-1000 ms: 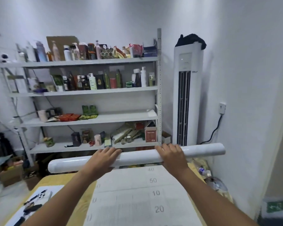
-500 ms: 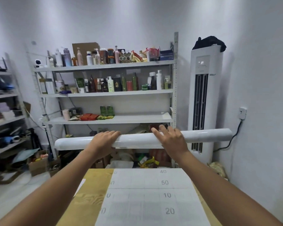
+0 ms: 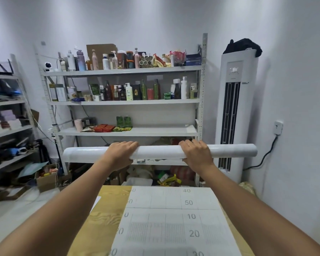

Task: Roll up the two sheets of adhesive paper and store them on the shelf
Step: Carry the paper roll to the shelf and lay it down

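Observation:
A long white roll of adhesive paper [image 3: 159, 152] hangs level in the air in front of the grey metal shelf unit [image 3: 129, 132]. My left hand [image 3: 119, 154] grips the roll left of its middle, and my right hand [image 3: 197, 154] grips it right of its middle, both arms stretched forward. The roll sits at about the height of the gap below the third shelf board. A second sheet of adhesive paper [image 3: 174, 224], backing grid and numbers facing up, lies flat on the yellow wood-grain table [image 3: 103, 218] below my arms.
The upper shelves are crowded with bottles and boxes [image 3: 126, 91]; the third board's right half [image 3: 166, 130] is bare. A tall white air conditioner [image 3: 233, 111] stands right of the shelf, close to the roll's right end. Cardboard boxes [image 3: 46, 178] and clutter fill the floor; another rack [image 3: 6, 115] stands left.
The roll has been lifted off the table's far end and carried up and forward toward the shelf, both hands still on it. The view has tilted upward.

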A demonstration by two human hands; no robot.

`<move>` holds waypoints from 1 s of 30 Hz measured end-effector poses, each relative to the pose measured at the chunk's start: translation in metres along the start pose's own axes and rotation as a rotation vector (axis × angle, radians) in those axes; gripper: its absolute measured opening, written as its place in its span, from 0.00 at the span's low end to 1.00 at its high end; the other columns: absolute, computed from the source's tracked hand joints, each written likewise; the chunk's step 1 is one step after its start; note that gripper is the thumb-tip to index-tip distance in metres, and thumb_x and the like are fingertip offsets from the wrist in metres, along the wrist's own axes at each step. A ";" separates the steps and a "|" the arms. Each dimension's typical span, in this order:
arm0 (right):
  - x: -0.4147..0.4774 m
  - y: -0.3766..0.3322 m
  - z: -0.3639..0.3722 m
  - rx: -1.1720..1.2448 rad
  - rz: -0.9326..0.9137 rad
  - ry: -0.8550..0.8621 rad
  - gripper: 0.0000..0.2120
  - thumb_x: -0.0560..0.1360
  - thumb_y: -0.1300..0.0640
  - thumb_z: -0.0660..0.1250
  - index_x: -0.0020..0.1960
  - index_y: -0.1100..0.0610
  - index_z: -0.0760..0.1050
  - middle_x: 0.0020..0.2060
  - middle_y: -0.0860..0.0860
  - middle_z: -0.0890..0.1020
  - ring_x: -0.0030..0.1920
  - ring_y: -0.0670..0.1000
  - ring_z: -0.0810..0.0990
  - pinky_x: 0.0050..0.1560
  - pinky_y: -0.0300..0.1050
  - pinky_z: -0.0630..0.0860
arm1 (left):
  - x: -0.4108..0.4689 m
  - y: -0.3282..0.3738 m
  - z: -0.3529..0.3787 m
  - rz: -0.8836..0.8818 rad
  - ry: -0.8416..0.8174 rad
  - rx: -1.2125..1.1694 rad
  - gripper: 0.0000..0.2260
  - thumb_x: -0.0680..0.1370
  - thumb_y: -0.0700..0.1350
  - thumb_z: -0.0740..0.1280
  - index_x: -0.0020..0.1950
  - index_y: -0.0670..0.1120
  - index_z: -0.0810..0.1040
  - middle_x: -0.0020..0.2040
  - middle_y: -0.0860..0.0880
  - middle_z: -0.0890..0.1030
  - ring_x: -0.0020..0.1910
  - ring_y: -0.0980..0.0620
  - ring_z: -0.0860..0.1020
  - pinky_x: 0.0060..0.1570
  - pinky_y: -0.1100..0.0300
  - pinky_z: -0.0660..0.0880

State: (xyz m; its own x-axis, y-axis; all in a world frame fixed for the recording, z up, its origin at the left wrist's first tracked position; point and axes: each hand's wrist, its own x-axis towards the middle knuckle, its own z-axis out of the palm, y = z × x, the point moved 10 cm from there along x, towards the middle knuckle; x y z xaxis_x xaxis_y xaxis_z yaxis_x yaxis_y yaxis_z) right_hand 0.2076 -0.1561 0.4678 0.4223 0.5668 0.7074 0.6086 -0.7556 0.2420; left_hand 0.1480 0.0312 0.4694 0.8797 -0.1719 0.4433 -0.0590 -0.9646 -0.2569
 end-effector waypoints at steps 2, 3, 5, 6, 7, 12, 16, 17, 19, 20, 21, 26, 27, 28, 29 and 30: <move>-0.001 -0.004 0.007 0.049 -0.036 -0.056 0.22 0.59 0.50 0.79 0.48 0.57 0.78 0.37 0.52 0.82 0.34 0.53 0.78 0.33 0.45 0.75 | -0.002 -0.005 0.006 0.006 -0.058 0.000 0.22 0.70 0.47 0.71 0.62 0.48 0.71 0.57 0.50 0.79 0.51 0.50 0.79 0.46 0.55 0.78; -0.001 -0.006 0.010 0.064 -0.052 -0.079 0.23 0.60 0.46 0.78 0.49 0.56 0.77 0.39 0.51 0.82 0.35 0.53 0.79 0.34 0.45 0.75 | -0.004 -0.008 0.009 0.011 -0.094 -0.009 0.22 0.71 0.48 0.71 0.62 0.48 0.70 0.57 0.50 0.79 0.51 0.50 0.79 0.45 0.56 0.78; -0.002 -0.009 0.015 0.084 -0.065 -0.119 0.24 0.64 0.40 0.74 0.52 0.54 0.76 0.42 0.50 0.82 0.37 0.52 0.79 0.36 0.46 0.77 | -0.006 -0.012 0.016 0.023 -0.162 -0.037 0.22 0.71 0.50 0.71 0.62 0.47 0.70 0.58 0.49 0.78 0.51 0.50 0.79 0.44 0.57 0.78; -0.003 -0.011 0.018 0.088 -0.062 -0.142 0.25 0.65 0.37 0.72 0.53 0.53 0.75 0.43 0.49 0.82 0.39 0.52 0.79 0.38 0.46 0.77 | -0.007 -0.013 0.018 0.029 -0.193 -0.053 0.22 0.71 0.51 0.71 0.62 0.47 0.70 0.57 0.49 0.78 0.51 0.50 0.78 0.45 0.57 0.78; -0.003 -0.012 0.021 0.088 -0.057 -0.167 0.26 0.65 0.35 0.70 0.54 0.52 0.74 0.44 0.48 0.81 0.40 0.52 0.79 0.39 0.46 0.76 | -0.008 -0.015 0.021 0.030 -0.225 -0.072 0.23 0.71 0.52 0.71 0.62 0.47 0.71 0.57 0.49 0.78 0.51 0.50 0.78 0.46 0.56 0.78; -0.007 -0.029 0.032 0.160 -0.018 -0.289 0.27 0.68 0.34 0.66 0.58 0.51 0.71 0.49 0.48 0.81 0.45 0.51 0.79 0.43 0.47 0.77 | -0.015 -0.034 0.029 0.043 -0.325 -0.173 0.25 0.68 0.55 0.73 0.61 0.50 0.71 0.54 0.49 0.79 0.49 0.50 0.77 0.48 0.53 0.77; -0.007 -0.050 0.037 0.226 0.036 -0.395 0.24 0.69 0.37 0.68 0.57 0.51 0.69 0.49 0.48 0.81 0.42 0.48 0.78 0.38 0.40 0.74 | -0.026 -0.055 0.034 0.037 -0.372 -0.292 0.25 0.68 0.52 0.74 0.60 0.50 0.69 0.54 0.49 0.77 0.49 0.49 0.76 0.48 0.54 0.76; -0.007 -0.056 0.038 0.249 0.052 -0.416 0.23 0.69 0.38 0.69 0.56 0.51 0.70 0.50 0.48 0.81 0.43 0.47 0.78 0.39 0.40 0.75 | -0.028 -0.060 0.035 0.044 -0.383 -0.314 0.24 0.68 0.51 0.74 0.60 0.50 0.70 0.54 0.50 0.77 0.49 0.50 0.76 0.48 0.56 0.76; -0.006 -0.069 0.039 0.307 0.094 -0.435 0.23 0.68 0.39 0.70 0.57 0.51 0.72 0.51 0.48 0.81 0.46 0.48 0.79 0.44 0.43 0.78 | -0.033 -0.071 0.038 0.056 -0.392 -0.357 0.22 0.68 0.50 0.74 0.59 0.49 0.72 0.53 0.50 0.77 0.49 0.51 0.75 0.49 0.58 0.74; -0.005 -0.075 0.038 0.326 0.111 -0.434 0.23 0.68 0.40 0.71 0.57 0.50 0.73 0.51 0.48 0.81 0.47 0.48 0.79 0.46 0.44 0.78 | -0.036 -0.076 0.039 0.060 -0.392 -0.370 0.21 0.68 0.50 0.74 0.58 0.49 0.72 0.53 0.50 0.77 0.49 0.51 0.75 0.50 0.58 0.74; -0.004 -0.081 0.038 0.333 0.128 -0.430 0.22 0.68 0.40 0.71 0.57 0.50 0.74 0.51 0.47 0.80 0.47 0.48 0.78 0.47 0.45 0.78 | -0.040 -0.083 0.042 0.065 -0.394 -0.378 0.21 0.68 0.50 0.74 0.58 0.49 0.73 0.52 0.51 0.77 0.49 0.51 0.75 0.50 0.57 0.74; 0.000 -0.114 0.038 0.290 0.142 -0.429 0.23 0.68 0.40 0.70 0.58 0.50 0.76 0.51 0.46 0.81 0.49 0.48 0.78 0.48 0.45 0.77 | -0.062 -0.110 0.056 0.083 -0.408 -0.391 0.21 0.68 0.52 0.73 0.59 0.49 0.74 0.49 0.52 0.76 0.47 0.52 0.75 0.49 0.58 0.74; 0.001 -0.120 0.039 0.289 0.143 -0.430 0.23 0.69 0.40 0.70 0.59 0.50 0.75 0.51 0.47 0.81 0.48 0.48 0.78 0.48 0.46 0.77 | -0.067 -0.114 0.058 0.086 -0.410 -0.395 0.22 0.69 0.53 0.73 0.60 0.49 0.74 0.49 0.52 0.76 0.47 0.52 0.75 0.49 0.58 0.74; 0.001 -0.126 0.039 0.293 0.146 -0.432 0.23 0.69 0.40 0.70 0.59 0.49 0.75 0.51 0.47 0.82 0.48 0.48 0.79 0.48 0.46 0.77 | -0.072 -0.119 0.061 0.084 -0.411 -0.400 0.23 0.69 0.53 0.72 0.61 0.49 0.74 0.50 0.51 0.77 0.47 0.51 0.75 0.50 0.58 0.74; 0.001 -0.131 0.039 0.298 0.150 -0.436 0.22 0.69 0.40 0.70 0.59 0.49 0.75 0.51 0.47 0.82 0.48 0.48 0.79 0.48 0.47 0.77 | -0.076 -0.124 0.063 0.084 -0.410 -0.408 0.23 0.69 0.53 0.72 0.61 0.49 0.74 0.50 0.51 0.76 0.47 0.51 0.75 0.49 0.58 0.74; 0.002 -0.136 0.039 0.300 0.148 -0.438 0.22 0.69 0.40 0.70 0.59 0.49 0.74 0.51 0.47 0.82 0.48 0.48 0.79 0.49 0.47 0.77 | -0.080 -0.127 0.064 0.083 -0.410 -0.419 0.22 0.69 0.53 0.72 0.61 0.49 0.74 0.50 0.51 0.76 0.47 0.51 0.75 0.49 0.59 0.73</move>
State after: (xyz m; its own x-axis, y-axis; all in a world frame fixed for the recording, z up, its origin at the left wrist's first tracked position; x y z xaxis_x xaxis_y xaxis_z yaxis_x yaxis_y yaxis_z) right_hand 0.1522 -0.0394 0.4107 0.7194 0.5932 0.3612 0.6588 -0.7476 -0.0844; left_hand 0.1150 0.1801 0.4113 0.9697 -0.2397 0.0469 -0.2437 -0.9622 0.1213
